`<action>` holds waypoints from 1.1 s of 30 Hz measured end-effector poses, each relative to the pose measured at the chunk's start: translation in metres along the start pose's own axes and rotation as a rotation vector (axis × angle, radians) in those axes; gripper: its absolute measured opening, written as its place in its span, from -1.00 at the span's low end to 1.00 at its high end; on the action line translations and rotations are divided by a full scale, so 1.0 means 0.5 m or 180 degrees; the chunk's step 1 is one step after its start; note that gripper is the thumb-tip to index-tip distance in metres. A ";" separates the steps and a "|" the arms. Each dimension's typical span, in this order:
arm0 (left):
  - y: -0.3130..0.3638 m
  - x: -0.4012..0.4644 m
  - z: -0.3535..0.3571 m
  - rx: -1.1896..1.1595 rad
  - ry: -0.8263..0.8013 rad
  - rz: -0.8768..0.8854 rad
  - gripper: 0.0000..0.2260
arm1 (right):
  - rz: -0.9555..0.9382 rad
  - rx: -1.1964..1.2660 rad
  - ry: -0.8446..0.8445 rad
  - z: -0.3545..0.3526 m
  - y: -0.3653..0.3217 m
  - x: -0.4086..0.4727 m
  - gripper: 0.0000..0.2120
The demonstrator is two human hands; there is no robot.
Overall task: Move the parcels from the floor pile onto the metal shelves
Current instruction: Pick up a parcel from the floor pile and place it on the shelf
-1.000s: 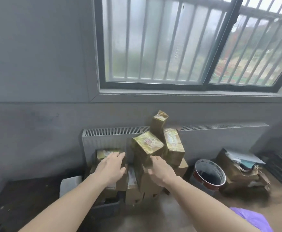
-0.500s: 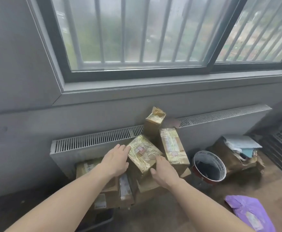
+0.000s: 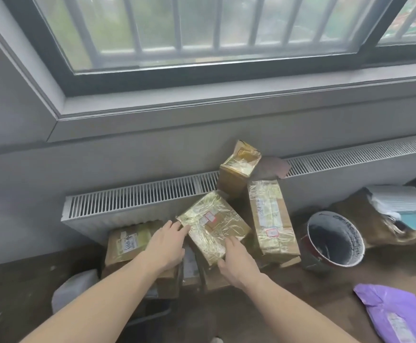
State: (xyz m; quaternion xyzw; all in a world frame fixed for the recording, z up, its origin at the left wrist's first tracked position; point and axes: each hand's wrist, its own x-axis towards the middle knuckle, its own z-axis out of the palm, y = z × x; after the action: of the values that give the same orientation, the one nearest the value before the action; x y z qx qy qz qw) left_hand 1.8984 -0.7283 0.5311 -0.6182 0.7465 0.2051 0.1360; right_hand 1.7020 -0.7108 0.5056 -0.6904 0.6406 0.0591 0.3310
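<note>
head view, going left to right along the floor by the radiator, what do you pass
white bag → box with the handwritten label → left hand → tape-wrapped parcel between the hands → right hand → long taped box → round bucket → torn brown bag of papers

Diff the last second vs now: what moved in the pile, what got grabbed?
Both hands closed in on the top parcel: the left hand left the low box and now touches the parcel's left corner; the right hand now grips its near edge. The parcel is not lifted yet. The upright parcels, bucket and purple bag stayed put.
</note>
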 end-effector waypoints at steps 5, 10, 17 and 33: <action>0.013 0.051 0.027 0.0085 -0.0034 0.0027 -0.41 | -0.0084 -0.0064 -0.0116 0.022 0.021 0.047 -0.40; 0.006 0.115 0.050 0.0354 0.0030 0.0184 -0.36 | -0.0042 -0.0019 -0.0040 0.052 0.021 0.085 -0.34; -0.041 0.229 0.103 0.0585 0.0008 0.0184 -0.07 | 0.0775 0.0092 0.0285 0.119 0.000 0.135 0.04; -0.095 0.290 0.142 0.0028 0.0229 0.0360 -0.03 | 0.0707 0.0605 0.0580 0.168 0.011 0.149 -0.05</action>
State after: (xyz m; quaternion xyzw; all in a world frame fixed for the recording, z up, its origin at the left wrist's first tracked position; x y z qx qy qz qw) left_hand 1.9127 -0.8277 0.3962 -0.5814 0.7855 0.1868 0.1000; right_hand 1.7386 -0.7290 0.4008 -0.5834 0.7430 -0.0283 0.3268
